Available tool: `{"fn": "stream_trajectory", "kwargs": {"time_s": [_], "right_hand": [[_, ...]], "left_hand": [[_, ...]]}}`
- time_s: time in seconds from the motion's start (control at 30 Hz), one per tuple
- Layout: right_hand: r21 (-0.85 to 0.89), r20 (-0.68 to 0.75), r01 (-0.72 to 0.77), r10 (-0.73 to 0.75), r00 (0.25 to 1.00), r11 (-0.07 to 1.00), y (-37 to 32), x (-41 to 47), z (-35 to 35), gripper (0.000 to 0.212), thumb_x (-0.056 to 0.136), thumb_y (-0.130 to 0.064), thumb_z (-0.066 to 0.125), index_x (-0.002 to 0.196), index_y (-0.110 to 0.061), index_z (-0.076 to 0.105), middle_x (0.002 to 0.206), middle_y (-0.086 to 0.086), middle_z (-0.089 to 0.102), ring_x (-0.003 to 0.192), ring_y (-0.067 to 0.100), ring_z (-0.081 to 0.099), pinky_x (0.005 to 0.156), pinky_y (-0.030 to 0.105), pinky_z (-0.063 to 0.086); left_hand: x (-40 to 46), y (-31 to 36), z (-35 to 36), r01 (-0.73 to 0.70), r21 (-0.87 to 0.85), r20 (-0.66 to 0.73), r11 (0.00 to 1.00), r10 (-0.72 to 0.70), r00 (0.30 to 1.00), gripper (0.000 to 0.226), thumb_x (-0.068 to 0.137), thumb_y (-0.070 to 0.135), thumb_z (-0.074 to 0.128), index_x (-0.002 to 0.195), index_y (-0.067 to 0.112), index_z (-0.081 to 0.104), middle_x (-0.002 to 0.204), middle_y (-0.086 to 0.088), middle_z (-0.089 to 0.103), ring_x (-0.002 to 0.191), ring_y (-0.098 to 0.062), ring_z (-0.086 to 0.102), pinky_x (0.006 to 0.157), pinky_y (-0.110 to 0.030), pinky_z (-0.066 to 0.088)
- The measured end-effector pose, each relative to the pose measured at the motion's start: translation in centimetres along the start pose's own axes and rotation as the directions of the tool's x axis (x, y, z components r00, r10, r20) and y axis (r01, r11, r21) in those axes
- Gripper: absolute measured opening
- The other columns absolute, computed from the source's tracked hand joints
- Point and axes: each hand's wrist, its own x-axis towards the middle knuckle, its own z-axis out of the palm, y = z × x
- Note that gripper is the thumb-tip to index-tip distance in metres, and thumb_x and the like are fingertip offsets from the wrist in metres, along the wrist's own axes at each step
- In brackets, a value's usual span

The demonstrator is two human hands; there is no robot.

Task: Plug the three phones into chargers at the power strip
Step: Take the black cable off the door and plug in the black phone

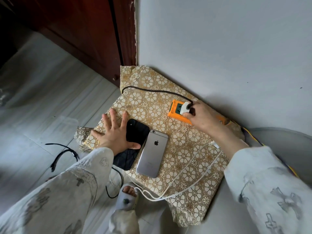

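right hand [200, 115] – grip on white charger [184, 108] | orange power strip [177, 114] – left hand [116, 134] spread

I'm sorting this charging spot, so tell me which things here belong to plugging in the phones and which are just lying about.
Part of the job:
- orange power strip
- white charger plug, pinched by the right hand
- silver phone
- black phone, touched by the left hand
- white cable
- black cable

Lying about:
- patterned cloth underneath
- slipper
- dark wooden door
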Motion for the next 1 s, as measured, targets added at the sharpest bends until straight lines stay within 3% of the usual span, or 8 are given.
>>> {"fn": "stream_trajectory", "kwargs": {"time_s": [0.1, 0.2, 0.33, 0.53, 0.7, 0.83, 0.9, 1.0], "right_hand": [[-0.107, -0.082, -0.097, 0.089, 0.993, 0.990, -0.3, -2.8, 1.8, 0.035, 0.092, -0.030, 0.051, 0.113, -0.003, 0.057, 0.122, 0.014, 0.053, 0.107, 0.027, 0.054, 0.090, 0.039, 0.047], [-0.134, -0.094, 0.096, -0.109, 0.990, 0.986, -2.6, -4.1, 2.1, 0.032, 0.095, -0.029, 0.045, 0.100, -0.003, 0.064, 0.091, 0.010, 0.067, 0.069, 0.022, 0.063, 0.061, 0.032, 0.054], [-0.095, -0.246, 0.470, -0.478, 0.843, 0.878, -8.3, -1.7, 2.5, 0.026, 0.093, -0.010, 0.048, 0.115, -0.005, 0.060, 0.109, 0.011, 0.065, 0.094, 0.024, 0.063, 0.079, 0.034, 0.055], [-0.187, -0.047, 0.349, -0.363, 0.931, 0.918, -14.0, 4.3, 4.4, 0.052, 0.089, -0.009, 0.049, 0.138, -0.003, 0.032, 0.137, 0.017, 0.046, 0.125, 0.032, 0.045, 0.106, 0.045, 0.037], [0.185, 0.030, 0.262, -0.272, 0.962, 0.947, -14.4, 5.0, 4.2, 0.021, 0.093, -0.018, 0.050, 0.076, -0.010, 0.061, 0.073, 0.004, 0.059, 0.065, 0.018, 0.054, 0.063, 0.030, 0.044], [0.490, 0.008, 0.255, -0.296, 0.955, 0.833, -13.7, 1.7, 3.1, 0.024, 0.094, -0.016, 0.046, 0.104, -0.010, 0.068, 0.083, 0.001, 0.067, 0.043, 0.000, 0.040, 0.045, 0.015, 0.031], [0.586, 0.017, 0.238, -0.306, 0.952, 0.775, -13.3, -0.2, 2.4, 0.028, 0.095, -0.012, 0.044, 0.115, -0.009, 0.062, 0.073, -0.015, 0.058, 0.037, -0.004, 0.041, 0.037, 0.009, 0.029], [0.655, 0.060, 0.222, -0.342, 0.938, 0.723, -13.0, -2.0, 1.6, 0.023, 0.096, -0.010, 0.042, 0.106, -0.012, 0.063, 0.072, -0.018, 0.053, 0.059, -0.002, 0.047, 0.048, 0.007, 0.037]], "left_hand": [[-0.2, 0.0, 0.0, -0.002, -0.007, -0.014, 1.000, 0.002, 1.000, 0.131, 0.055, 0.068, 0.069, 0.139, 0.036, -0.026, 0.146, -0.004, -0.041, 0.136, -0.034, -0.033, 0.099, -0.076, 0.004], [-0.2, 0.0, 0.1, -0.007, -0.023, -0.024, 1.000, 0.006, 1.000, 0.130, 0.056, 0.067, 0.069, 0.139, 0.035, -0.026, 0.146, -0.005, -0.041, 0.135, -0.034, -0.033, 0.099, -0.076, 0.003], [-0.2, 0.1, 0.2, -0.017, -0.047, -0.016, 0.999, 0.016, 1.000, 0.130, 0.058, 0.065, 0.070, 0.138, 0.035, -0.027, 0.145, -0.004, -0.043, 0.133, -0.034, -0.036, 0.100, -0.076, 0.000], [-0.1, 0.0, 0.3, -0.016, -0.074, -0.030, 0.997, 0.014, 0.999, 0.129, 0.059, 0.058, 0.074, 0.140, 0.036, -0.023, 0.145, -0.005, -0.043, 0.134, -0.034, -0.036, 0.099, -0.076, -0.001], [0.1, -0.1, 0.5, -0.015, -0.087, -0.038, 0.996, 0.011, 0.999, 0.130, 0.058, 0.057, 0.075, 0.140, 0.036, -0.024, 0.145, -0.005, -0.042, 0.133, -0.034, -0.037, 0.097, -0.076, -0.004], [-0.3, 0.0, 0.1, -0.037, -0.104, -0.037, 0.994, 0.033, 0.999, 0.128, 0.058, 0.057, 0.075, 0.142, 0.035, -0.019, 0.147, -0.005, -0.041, 0.134, -0.034, -0.036, 0.097, -0.077, -0.005], [-0.8, -0.5, 0.1, -0.087, -0.189, -0.086, 0.978, 0.072, 0.994, 0.116, 0.062, 0.054, 0.075, 0.145, 0.035, -0.004, 0.153, -0.004, -0.027, 0.139, -0.033, -0.026, 0.100, -0.075, -0.001], [-1.6, -2.7, -0.5, -0.192, -0.564, -0.437, 0.803, -0.092, 0.895, 0.064, 0.076, 0.040, 0.069, 0.128, 0.020, 0.037, 0.143, -0.008, 0.040, 0.135, -0.031, 0.035, 0.100, -0.044, 0.035]]}}
